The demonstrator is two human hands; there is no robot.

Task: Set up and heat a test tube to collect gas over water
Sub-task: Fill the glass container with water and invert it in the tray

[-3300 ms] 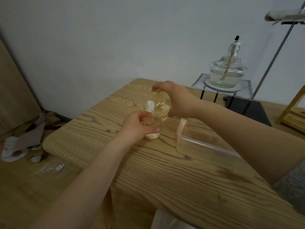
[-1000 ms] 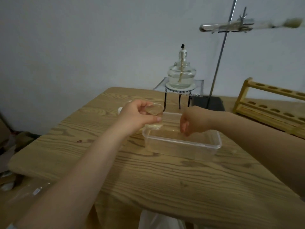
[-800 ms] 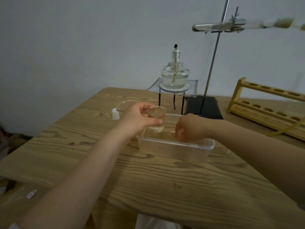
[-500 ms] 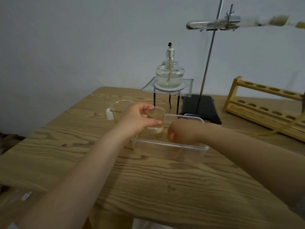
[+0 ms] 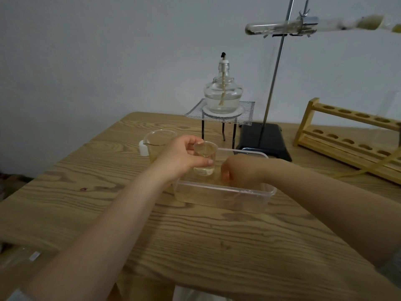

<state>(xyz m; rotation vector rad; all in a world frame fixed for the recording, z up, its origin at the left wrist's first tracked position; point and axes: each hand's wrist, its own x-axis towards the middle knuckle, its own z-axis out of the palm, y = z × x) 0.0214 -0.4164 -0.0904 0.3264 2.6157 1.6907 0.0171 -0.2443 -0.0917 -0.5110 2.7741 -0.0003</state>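
Note:
My left hand grips a small clear glass jar, mouth up, just above the far left corner of a clear plastic tub holding shallow water. My right hand reaches into the tub beside the jar. Its fingers are curled downward and hidden, so I cannot tell whether it holds anything. A test tube is clamped horizontally high on a retort stand, with a stopper at its right end. An unlit alcohol lamp sits on a wire-mesh tripod.
An empty glass beaker stands left of the jar, with a small white object behind it. A wooden test tube rack is at the right. A yellowish rubber hose crosses in front of the rack. The wooden table's left edge is close.
My left hand carried the jar from the table to above the tub and holds it there. My right hand left the jar's top and dipped into the tub. The view panned right.

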